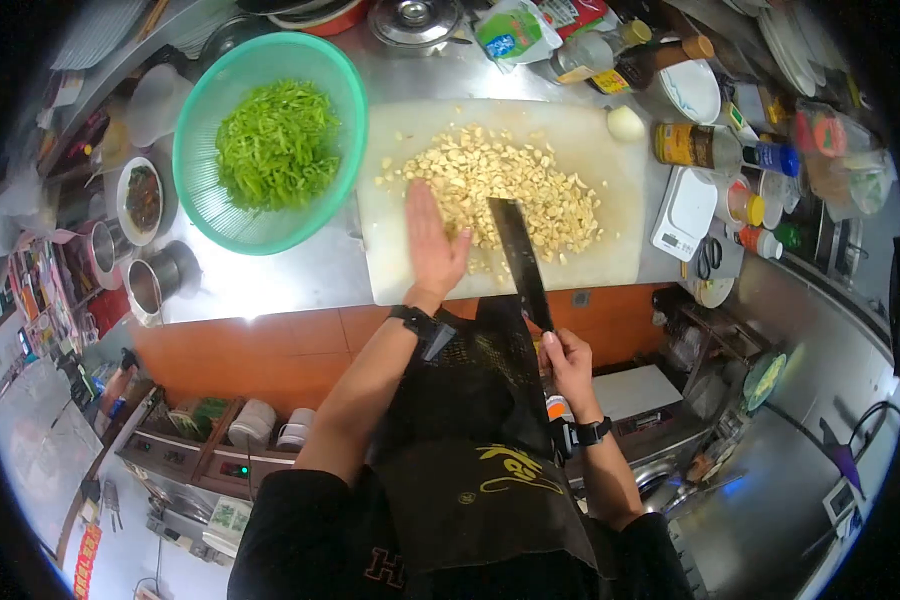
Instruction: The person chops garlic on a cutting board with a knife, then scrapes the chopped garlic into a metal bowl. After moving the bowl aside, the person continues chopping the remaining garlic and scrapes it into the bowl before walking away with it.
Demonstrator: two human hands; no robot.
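Head view: left hand (436,250) outstretched, palm down; right hand (570,370) clasping knife (519,252).

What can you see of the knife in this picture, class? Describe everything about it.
The knife has a long, straight, dark, metal-looking blade with a squared-off end. The right hand grips its near end, hiding most of the handle. It slants away across the near edge of the cutting board, its far end over the chopped pale pieces; whether it touches them is unclear.
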